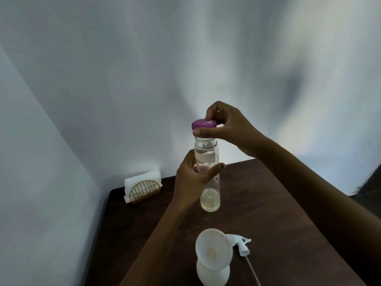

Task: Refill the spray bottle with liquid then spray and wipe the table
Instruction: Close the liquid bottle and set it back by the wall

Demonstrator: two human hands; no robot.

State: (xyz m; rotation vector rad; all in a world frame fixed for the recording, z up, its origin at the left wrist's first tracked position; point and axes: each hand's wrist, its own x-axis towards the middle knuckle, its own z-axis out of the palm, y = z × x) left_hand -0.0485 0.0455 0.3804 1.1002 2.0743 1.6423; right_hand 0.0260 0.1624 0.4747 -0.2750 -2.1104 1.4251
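Spray bottle (213, 272) cut off by the bottom edge; only its white shoulders show, with a pale funnel (214, 249) seated in its neck and tilted toward the left. Whether there is liquid inside the white body cannot be told. Trigger head (243, 245) lies on the table (288, 223) just right of the funnel, its thin dip tube (252, 269) running off toward the bottom edge. Far right edge: a dark shape, too blurred to name.

Clear bottle (207, 174) held upright in the air above the far half of the table. Left hand (190, 180) grips its middle, fingers wrapped behind the glass and showing through it, thumb across the front. A shallow pool of pale yellowish liquid sits at the bottom; the upper part looks clear. Whether the base touches the table cannot be told.

Right hand (224, 124) pinches the purple cap (204, 123) at the bottle's mouth, thumb under the near rim, fingers curled over the top. The cap sits just above the threaded neck, which shows bare below it; whether it rests on the neck is hard to tell.

Napkin holder (144, 189), gold wire, stands at the table's far left corner with white napkins (142, 179) upright in it, well apart from both hands. White draped backdrop (144, 69) behind. The spray bottle and funnel stand nearest the camera, between the two forearms.
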